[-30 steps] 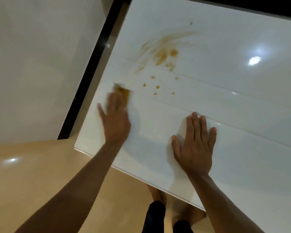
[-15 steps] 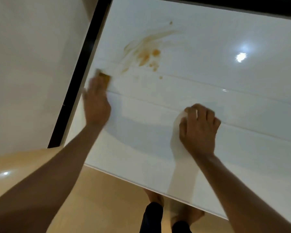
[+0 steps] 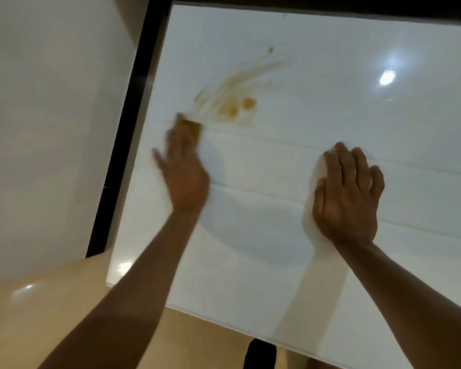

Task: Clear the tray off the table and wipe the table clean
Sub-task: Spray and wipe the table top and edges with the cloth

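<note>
A glossy white table (image 3: 330,62) fills most of the view. An orange-brown smeared stain (image 3: 234,102) with a few darker blobs lies on its far left part. My left hand (image 3: 184,169), blurred by motion, presses a small brownish sponge (image 3: 190,123) flat on the table under its fingers, right at the stain's lower left edge. My right hand (image 3: 346,193) rests on the tabletop to the right with its fingers loosely bent, holding nothing. No tray is in view.
A black strip (image 3: 128,129) runs along the table's left edge, with a pale wall (image 3: 51,102) beyond it. Beige floor (image 3: 51,315) lies at the lower left. My legs (image 3: 258,355) show under the table's near edge. A lamp glare (image 3: 387,77) shines at the far right.
My left hand swept the sponge across the table and the small drops below the stain are gone. The sponge now sits against the stain. My right hand's fingers curled, then relaxed.
</note>
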